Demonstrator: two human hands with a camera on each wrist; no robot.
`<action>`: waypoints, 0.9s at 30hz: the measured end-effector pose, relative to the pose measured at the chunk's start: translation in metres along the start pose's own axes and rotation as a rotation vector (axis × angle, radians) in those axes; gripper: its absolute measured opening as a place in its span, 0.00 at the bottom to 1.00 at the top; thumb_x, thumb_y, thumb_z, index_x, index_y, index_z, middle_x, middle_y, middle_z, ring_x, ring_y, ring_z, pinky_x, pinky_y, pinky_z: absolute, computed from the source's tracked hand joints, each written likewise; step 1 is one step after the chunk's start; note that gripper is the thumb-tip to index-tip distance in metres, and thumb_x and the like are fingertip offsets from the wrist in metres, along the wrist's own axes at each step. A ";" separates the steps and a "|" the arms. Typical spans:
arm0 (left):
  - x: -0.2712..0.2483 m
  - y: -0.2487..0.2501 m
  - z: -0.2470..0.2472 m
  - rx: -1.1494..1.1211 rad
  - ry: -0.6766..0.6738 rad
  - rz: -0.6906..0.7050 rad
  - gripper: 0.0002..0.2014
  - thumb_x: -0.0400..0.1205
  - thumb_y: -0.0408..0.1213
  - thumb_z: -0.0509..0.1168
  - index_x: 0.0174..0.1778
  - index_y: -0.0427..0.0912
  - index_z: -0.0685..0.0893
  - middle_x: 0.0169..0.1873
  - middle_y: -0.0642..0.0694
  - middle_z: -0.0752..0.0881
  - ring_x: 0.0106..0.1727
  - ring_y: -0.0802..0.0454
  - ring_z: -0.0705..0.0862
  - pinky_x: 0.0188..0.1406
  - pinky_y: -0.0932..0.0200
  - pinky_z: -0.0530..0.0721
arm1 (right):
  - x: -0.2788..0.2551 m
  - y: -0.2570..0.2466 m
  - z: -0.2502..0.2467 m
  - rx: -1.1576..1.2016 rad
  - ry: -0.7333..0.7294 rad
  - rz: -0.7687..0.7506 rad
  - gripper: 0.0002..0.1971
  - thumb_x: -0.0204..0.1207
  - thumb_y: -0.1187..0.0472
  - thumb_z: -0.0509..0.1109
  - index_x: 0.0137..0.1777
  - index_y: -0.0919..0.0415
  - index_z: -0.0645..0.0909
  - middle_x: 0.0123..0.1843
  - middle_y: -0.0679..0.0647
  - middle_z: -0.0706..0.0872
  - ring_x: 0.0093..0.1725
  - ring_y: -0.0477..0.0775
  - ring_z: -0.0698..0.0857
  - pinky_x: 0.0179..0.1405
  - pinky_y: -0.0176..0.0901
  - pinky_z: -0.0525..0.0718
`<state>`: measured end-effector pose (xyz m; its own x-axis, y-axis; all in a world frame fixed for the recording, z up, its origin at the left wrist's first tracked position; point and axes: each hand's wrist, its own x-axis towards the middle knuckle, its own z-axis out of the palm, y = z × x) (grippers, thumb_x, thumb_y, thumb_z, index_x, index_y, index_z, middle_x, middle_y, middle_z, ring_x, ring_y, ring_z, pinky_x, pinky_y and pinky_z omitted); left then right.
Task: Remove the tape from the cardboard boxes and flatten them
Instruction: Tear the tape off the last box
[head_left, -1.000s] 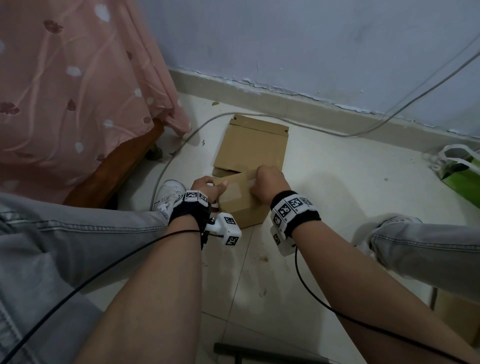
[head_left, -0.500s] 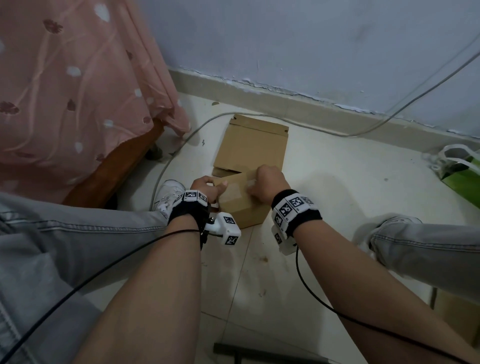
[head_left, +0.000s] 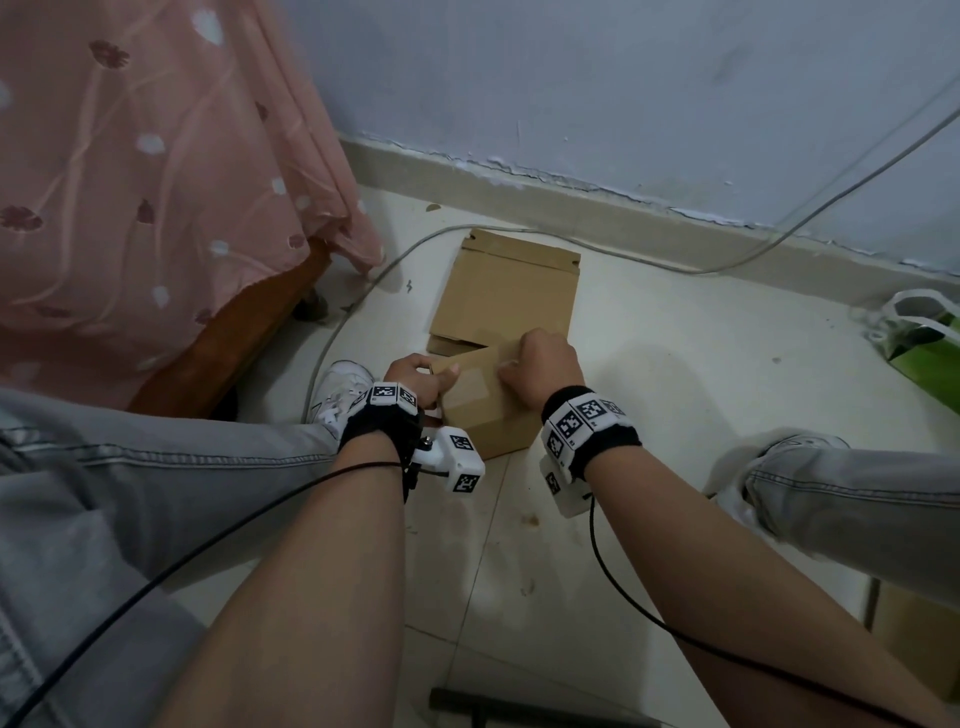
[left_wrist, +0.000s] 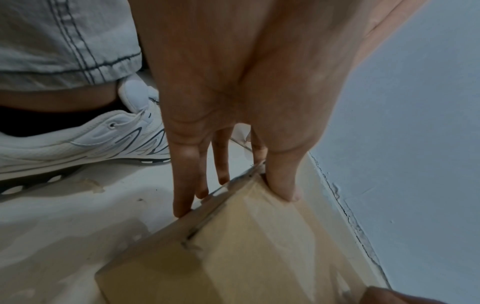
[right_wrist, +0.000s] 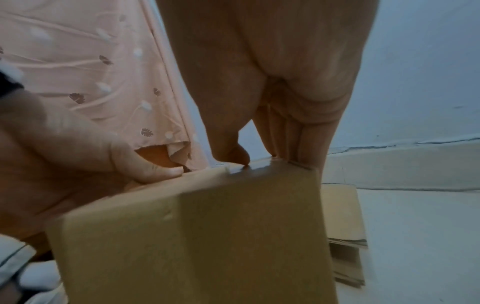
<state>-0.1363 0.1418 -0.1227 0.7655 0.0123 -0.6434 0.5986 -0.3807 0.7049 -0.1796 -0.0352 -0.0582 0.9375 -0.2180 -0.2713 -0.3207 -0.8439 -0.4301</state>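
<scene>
Gripping a small cardboard box (head_left: 480, 410) from both sides, the person held it just above the floor (head_left: 675, 374), between their knees. The left hand (head_left: 415, 375) had its thumb laid across the top face and its fingers (left_wrist: 185, 181) down the side, a narrow grip on the box's left edge. The right hand (head_left: 543, 370) was curled over the far right corner, its thumb (right_wrist: 231, 152) pressing the clear tape (head_left: 470, 387) along the top. Behind the box, flattened cardboard (head_left: 511, 291) lay on the floor near the wall (head_left: 623, 93).
</scene>
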 end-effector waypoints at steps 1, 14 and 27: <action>-0.002 0.001 0.000 -0.010 -0.004 0.003 0.27 0.67 0.55 0.79 0.58 0.46 0.84 0.52 0.36 0.89 0.50 0.35 0.90 0.52 0.35 0.89 | 0.001 0.001 -0.001 0.017 -0.008 0.001 0.11 0.74 0.54 0.71 0.41 0.63 0.79 0.40 0.58 0.83 0.41 0.61 0.82 0.36 0.44 0.76; -0.001 0.001 -0.003 0.006 0.000 0.020 0.14 0.72 0.52 0.78 0.46 0.53 0.83 0.51 0.38 0.90 0.51 0.37 0.90 0.54 0.36 0.88 | -0.005 -0.009 -0.004 0.000 -0.012 0.008 0.11 0.74 0.56 0.73 0.42 0.62 0.76 0.41 0.57 0.79 0.41 0.60 0.80 0.38 0.46 0.78; -0.004 0.002 -0.002 -0.012 0.000 -0.016 0.27 0.60 0.57 0.79 0.52 0.51 0.84 0.50 0.38 0.90 0.51 0.36 0.90 0.53 0.35 0.88 | -0.003 -0.005 -0.002 0.044 0.007 0.030 0.12 0.75 0.54 0.72 0.37 0.62 0.76 0.38 0.57 0.81 0.40 0.61 0.82 0.36 0.44 0.76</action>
<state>-0.1374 0.1429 -0.1182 0.7560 0.0182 -0.6543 0.6132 -0.3691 0.6984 -0.1800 -0.0311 -0.0536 0.9282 -0.2461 -0.2789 -0.3540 -0.8147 -0.4592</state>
